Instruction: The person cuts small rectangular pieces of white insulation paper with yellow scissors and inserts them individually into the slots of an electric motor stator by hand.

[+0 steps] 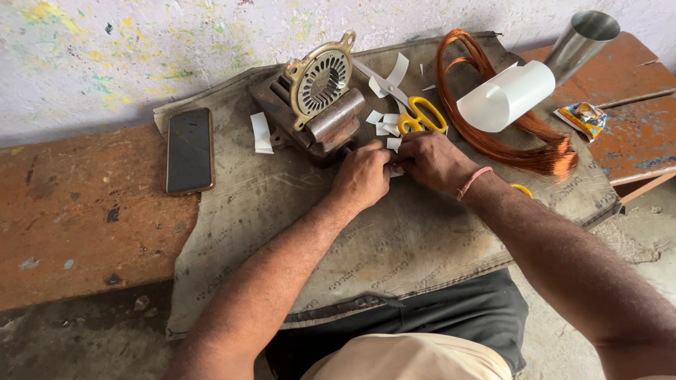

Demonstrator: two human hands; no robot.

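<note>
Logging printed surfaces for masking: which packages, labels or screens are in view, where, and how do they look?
Phone: flat on the cloth's left edge, left of the motor part; dark rectangle, screen off, bronze rim.
Sachet: on the bench at right, below the steel cup; small, crumpled, yellow, white and blue.

Both my forearms are bare, no sleeves in view up to the frame edge. My hands are bare too: left hand (362, 176), right hand (431, 160), no gloves, no rings that I can make out. Thin pink band (472, 181) around my right wrist, looks like thread or cord. Lower down, dark grey-black cloth (451, 309) over my lap, and a beige garment (412, 357) at the bottom edge.
</note>
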